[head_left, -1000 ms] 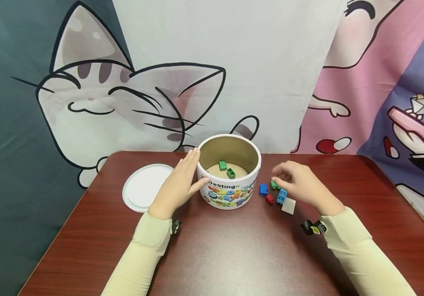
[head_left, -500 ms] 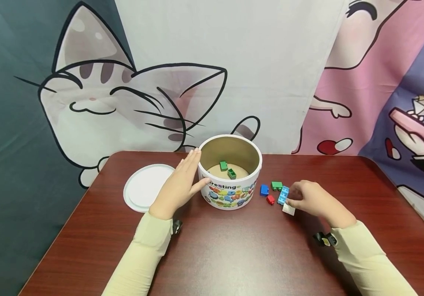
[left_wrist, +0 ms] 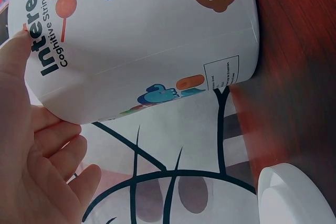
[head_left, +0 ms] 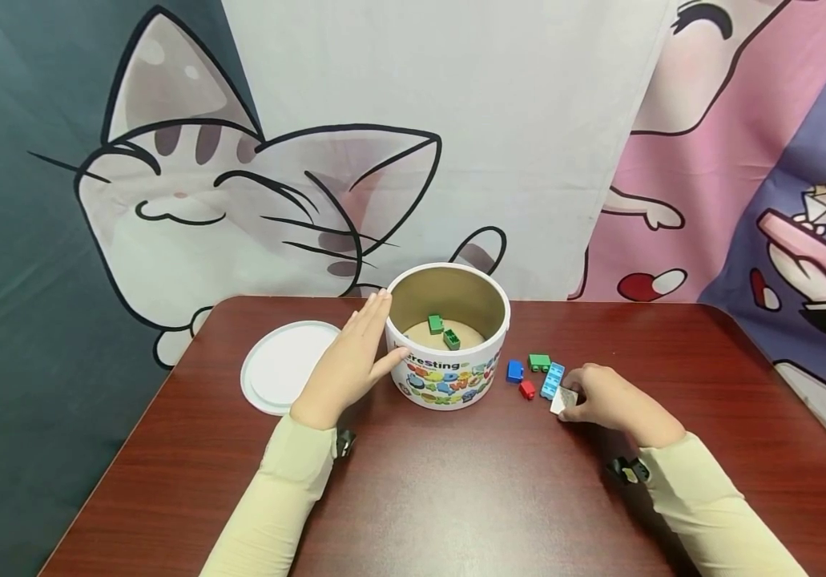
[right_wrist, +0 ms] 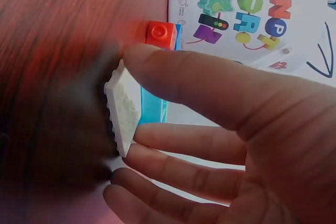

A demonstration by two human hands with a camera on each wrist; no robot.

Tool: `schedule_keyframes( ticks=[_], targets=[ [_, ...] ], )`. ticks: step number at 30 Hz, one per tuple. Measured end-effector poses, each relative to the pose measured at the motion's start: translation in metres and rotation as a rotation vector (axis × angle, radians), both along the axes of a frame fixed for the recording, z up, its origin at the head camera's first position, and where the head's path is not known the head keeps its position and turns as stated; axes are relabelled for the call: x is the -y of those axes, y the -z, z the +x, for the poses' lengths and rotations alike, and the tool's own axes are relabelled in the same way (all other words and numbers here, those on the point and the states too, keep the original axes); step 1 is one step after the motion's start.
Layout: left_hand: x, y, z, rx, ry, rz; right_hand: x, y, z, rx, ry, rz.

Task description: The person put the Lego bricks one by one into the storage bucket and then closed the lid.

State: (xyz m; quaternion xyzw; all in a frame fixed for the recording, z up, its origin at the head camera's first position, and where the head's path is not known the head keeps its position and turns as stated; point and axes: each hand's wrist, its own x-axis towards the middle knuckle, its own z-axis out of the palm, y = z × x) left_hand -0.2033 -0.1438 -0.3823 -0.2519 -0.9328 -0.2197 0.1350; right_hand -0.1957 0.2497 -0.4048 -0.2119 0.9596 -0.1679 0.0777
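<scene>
"Start at the left?"
"With a white lid [head_left: 279,366], flat on the table [head_left: 413,497]."
"Then?"
"On to the left hand [head_left: 344,370], straight-fingered against a printed tub [head_left: 449,383] with green bricks [head_left: 435,324] inside."
"And farther right?"
"To a blue brick [head_left: 514,371], red brick [head_left: 526,389], green brick [head_left: 538,362], light-blue brick [head_left: 551,381] and, just beside, a white plate [head_left: 561,400] pinched between thumb and fingers of the right hand [head_left: 610,403]."

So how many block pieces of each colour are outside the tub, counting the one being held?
Green brick: 1
Dark blue brick: 1
Light blue brick: 1
Red brick: 1
White flat piece, pinched by the right hand: 1
Total outside the tub: 5
</scene>
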Motion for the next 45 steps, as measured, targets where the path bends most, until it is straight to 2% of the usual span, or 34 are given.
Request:
schedule_keyframes(
  ticks=[8, 15, 22, 28, 35, 45],
  targets=[
    [0.0, 0.001, -0.001, -0.016, 0.008, -0.003, 0.003, 0.001, 0.002, 0.029, 0.04, 0.015],
    [0.0, 0.0, 0.0, -0.002, 0.004, -0.002, 0.003, 0.002, 0.003, 0.011, 0.024, 0.022],
    [-0.001, 0.0, -0.001, 0.004, 0.004, 0.0, 0.001, -0.003, 0.006, -0.007, 0.002, 0.034],
    [0.0, 0.0, -0.002, 0.01, -0.004, -0.002, 0.002, -0.011, 0.006, -0.069, -0.008, -0.011],
    [0.0, 0.001, -0.003, 0.015, -0.011, -0.006, 0.008, -0.016, 0.006, -0.129, 0.025, -0.095],
    [0.0, 0.002, -0.002, 0.01, -0.003, -0.001, 0.02, -0.019, 0.007, -0.319, 0.042, -0.266]
  ],
)
